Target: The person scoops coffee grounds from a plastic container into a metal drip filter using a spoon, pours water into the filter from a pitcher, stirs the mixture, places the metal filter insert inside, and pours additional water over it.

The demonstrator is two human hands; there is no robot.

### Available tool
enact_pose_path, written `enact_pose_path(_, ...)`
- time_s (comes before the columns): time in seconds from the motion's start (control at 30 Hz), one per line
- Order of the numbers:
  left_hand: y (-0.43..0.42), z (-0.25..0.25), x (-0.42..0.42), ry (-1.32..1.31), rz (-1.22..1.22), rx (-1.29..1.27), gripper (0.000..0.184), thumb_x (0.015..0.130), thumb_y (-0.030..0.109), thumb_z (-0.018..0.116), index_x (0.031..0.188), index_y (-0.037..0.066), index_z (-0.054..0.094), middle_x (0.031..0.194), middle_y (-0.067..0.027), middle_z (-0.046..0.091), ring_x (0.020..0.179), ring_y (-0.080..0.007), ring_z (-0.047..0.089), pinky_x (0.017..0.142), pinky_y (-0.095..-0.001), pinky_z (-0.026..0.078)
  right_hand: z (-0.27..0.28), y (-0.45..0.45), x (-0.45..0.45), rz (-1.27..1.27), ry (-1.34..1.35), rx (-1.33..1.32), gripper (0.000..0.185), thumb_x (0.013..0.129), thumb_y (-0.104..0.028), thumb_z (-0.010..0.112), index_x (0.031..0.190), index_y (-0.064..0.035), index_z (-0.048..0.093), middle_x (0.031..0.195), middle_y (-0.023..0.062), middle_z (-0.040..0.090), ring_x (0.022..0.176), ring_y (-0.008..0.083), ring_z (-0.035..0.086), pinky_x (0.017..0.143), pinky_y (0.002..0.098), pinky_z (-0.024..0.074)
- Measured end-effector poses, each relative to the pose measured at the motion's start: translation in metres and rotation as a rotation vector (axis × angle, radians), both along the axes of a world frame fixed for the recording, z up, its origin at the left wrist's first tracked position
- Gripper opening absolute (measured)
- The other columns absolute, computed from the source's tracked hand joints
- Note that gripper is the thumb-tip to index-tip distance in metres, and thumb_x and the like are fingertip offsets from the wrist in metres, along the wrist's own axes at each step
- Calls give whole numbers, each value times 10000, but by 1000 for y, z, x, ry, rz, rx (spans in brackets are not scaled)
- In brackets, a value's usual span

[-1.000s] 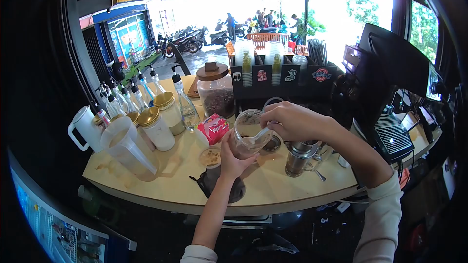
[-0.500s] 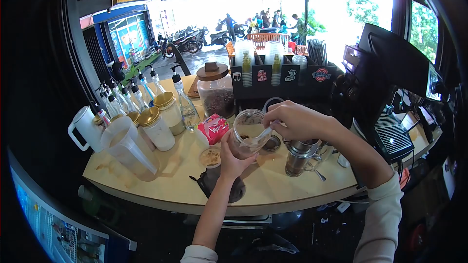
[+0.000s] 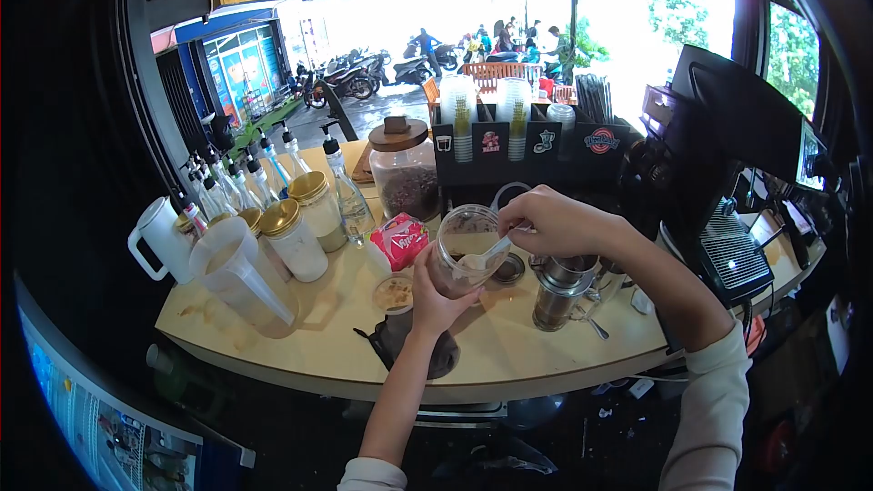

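A clear jar (image 3: 466,235) is tilted above the counter, with my left hand (image 3: 440,295) wrapped round its lower side. My right hand (image 3: 538,220) pinches the handle of a white spoon (image 3: 480,260), whose bowl end is inside the jar. Brownish contents show faintly in the jar. Just left of it lies a red and white packet (image 3: 398,241). A dark round lid (image 3: 509,269) rests behind and right of the jar. To the right stands a metal drip filter (image 3: 566,275) on a glass mug (image 3: 550,310), with a small metal spoon (image 3: 598,328) beside it.
Gold-lidded jars (image 3: 293,241), pump bottles (image 3: 346,186) and a plastic pitcher (image 3: 241,275) stand left. A bean jar (image 3: 403,173) and cup organizer (image 3: 523,153) are behind. A dark cloth (image 3: 414,345) lies near the counter edge (image 3: 327,379). A coffee machine (image 3: 732,259) is right.
The white spoon and my right hand have shifted slightly within and above the jar. My left hand keeps its hold on the jar. People in the background have moved a little.
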State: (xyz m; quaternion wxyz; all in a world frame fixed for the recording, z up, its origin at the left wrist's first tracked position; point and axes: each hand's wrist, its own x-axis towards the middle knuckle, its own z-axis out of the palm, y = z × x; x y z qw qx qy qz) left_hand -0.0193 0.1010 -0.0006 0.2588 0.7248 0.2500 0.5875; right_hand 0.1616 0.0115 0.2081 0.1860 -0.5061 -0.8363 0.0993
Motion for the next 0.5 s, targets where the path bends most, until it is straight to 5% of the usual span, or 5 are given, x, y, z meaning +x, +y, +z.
enact_pose_path(0.33,-5,4,-1,54,-22,38,1005,528,186,890,1343,67,314,1315,-170,458,1228,-335,462,1032,-420,384,-14,-2,-12,-1,-81,198,192,725,-80,592,882,15,649,804,179,650,775,343,638,759,409,509)
enact_pose_path(0.5,-7,6,-1,77,-37,83,1014,509,158,882,1351,93,322,1334,-144,454,1243,-335,452,1046,-425,378,-17,-1,-31,42,-215,-16,247,666,-89,691,894,0,655,883,170,661,852,328,648,773,387,519)
